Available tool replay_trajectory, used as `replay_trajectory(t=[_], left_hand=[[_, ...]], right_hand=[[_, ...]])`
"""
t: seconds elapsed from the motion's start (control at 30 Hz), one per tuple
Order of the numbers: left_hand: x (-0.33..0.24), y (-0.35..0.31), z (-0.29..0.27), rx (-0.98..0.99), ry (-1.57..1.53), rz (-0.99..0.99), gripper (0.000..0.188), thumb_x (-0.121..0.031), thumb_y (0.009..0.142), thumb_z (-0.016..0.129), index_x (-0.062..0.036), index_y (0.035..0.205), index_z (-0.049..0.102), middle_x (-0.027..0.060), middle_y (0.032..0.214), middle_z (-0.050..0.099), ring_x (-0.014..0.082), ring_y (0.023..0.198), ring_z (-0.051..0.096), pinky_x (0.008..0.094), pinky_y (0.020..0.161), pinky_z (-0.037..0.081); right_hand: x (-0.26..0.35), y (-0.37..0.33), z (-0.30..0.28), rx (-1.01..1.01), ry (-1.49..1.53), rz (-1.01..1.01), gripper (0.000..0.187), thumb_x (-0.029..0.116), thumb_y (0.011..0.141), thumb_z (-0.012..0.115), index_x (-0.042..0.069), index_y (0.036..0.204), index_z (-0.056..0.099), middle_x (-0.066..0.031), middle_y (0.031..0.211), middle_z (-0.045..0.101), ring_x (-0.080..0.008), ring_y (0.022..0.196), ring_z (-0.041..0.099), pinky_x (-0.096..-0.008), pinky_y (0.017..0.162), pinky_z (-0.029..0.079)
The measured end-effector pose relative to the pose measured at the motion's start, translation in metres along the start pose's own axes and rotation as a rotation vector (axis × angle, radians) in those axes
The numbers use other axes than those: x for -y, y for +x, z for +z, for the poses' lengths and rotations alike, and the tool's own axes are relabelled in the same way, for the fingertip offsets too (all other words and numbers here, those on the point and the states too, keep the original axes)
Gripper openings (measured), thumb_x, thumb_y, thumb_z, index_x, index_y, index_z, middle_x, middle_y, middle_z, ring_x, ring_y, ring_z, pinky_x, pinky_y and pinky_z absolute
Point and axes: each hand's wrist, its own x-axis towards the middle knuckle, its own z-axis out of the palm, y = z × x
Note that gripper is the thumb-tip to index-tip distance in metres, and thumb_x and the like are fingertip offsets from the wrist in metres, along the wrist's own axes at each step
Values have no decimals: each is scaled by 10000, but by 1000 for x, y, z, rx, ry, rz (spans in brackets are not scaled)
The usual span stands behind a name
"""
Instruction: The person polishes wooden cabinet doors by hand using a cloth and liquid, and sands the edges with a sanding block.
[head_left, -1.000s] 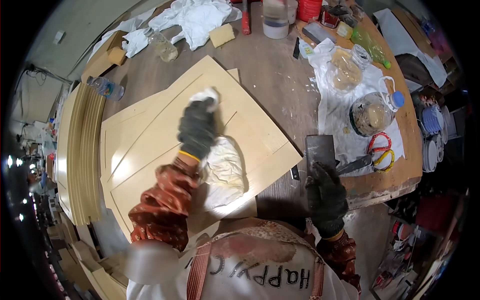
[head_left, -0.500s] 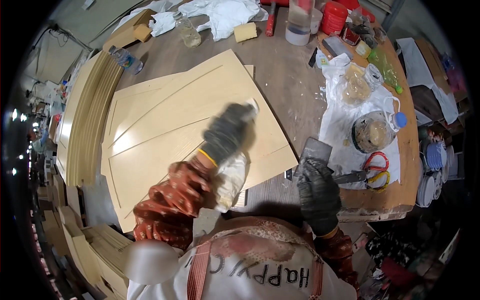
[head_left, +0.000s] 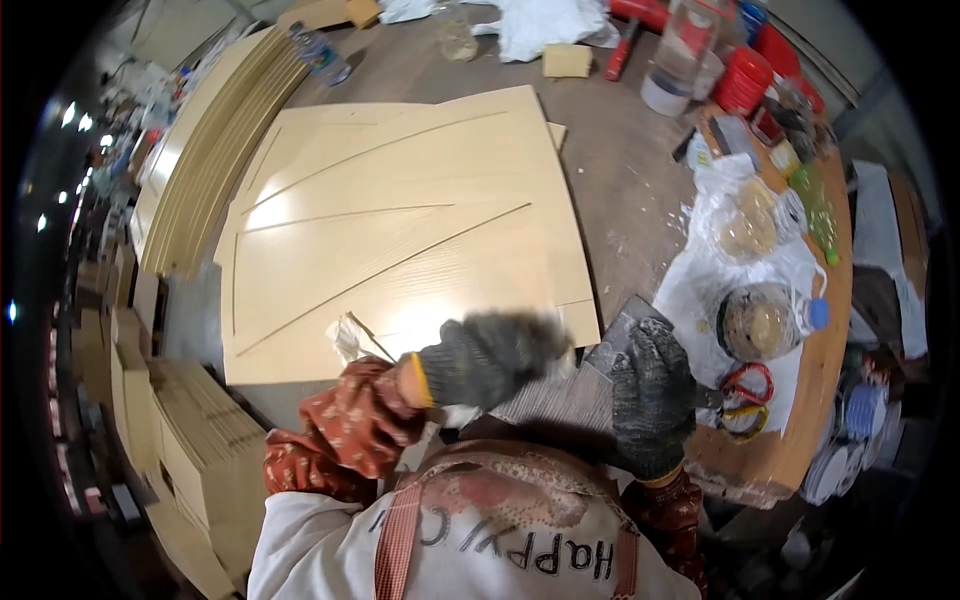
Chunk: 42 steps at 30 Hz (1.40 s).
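Note:
My left hand (head_left: 495, 360), in a dark grey knit glove with a yellow cuff, is over the near edge of a pale cream panel (head_left: 420, 240) with thin grooves. Motion smears its curled fingers around a small whitish thing (head_left: 566, 362) that I cannot make out. Crumpled off-white cloth (head_left: 350, 338) shows beyond my left wrist. My right hand (head_left: 652, 400), gloved in worn dark grey, grips a flat dark grey plate (head_left: 630, 322) at the panel's near right corner. Its lower part is hidden under my fingers.
Stacked panels (head_left: 225, 150) stand at the left. To the right, scissors with red and yellow handles (head_left: 748, 400) and a clear jug (head_left: 755, 322) lie on white plastic sheeting (head_left: 690, 265). A yellow sponge (head_left: 567, 61) and a plastic bottle (head_left: 320, 55) are farther back.
My left hand has moved from the panel's middle toward me, to its near edge. The whole view has shifted. My right hand still holds the dark grey plate.

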Motion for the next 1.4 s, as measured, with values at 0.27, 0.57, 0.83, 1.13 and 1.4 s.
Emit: replay_trajectory(t=[0.27,0.57,0.83,1.13,1.4], left_hand=[[-9,-21,-40,-55,115,-267,311,-182,944,488,-71,1221,574,145,1166,608,228,723,624,387,559,542],[28,-241,-53,-230,-81,-640,292,-194,819,638,-126,1099,690,86,936,673,247,929,677,399,751,548],[57,-317,-119,-580,466,-836,351,64,825,511,-79,1099,676,132,1038,683,330,951,652,434,864,532],[147,-278,-38,-261,402,-481,278,-247,939,529,-43,1120,586,115,765,601,272,649,613,423,482,477],[217,-395,-190,-1157,-351,-847,260,-34,941,552,-7,1186,635,92,1111,672,177,973,625,341,877,513]], right_hand=[[3,28,18,259,-14,-194,359,86,864,684,27,1212,616,-174,1158,631,-353,1061,612,-425,921,505],[-11,38,32,390,-214,-463,503,247,914,609,29,1357,507,-208,1322,527,-382,1206,518,-485,1010,438],[26,65,32,360,-259,-496,421,183,920,612,-15,1287,558,-200,1291,581,-412,1219,526,-510,1019,423],[151,54,104,314,-11,-364,349,118,929,630,0,1255,592,-191,1289,597,-360,1174,574,-416,988,457],[212,34,138,443,671,144,512,62,901,665,-36,1368,480,-168,1338,560,-236,1162,586,-339,990,483]])
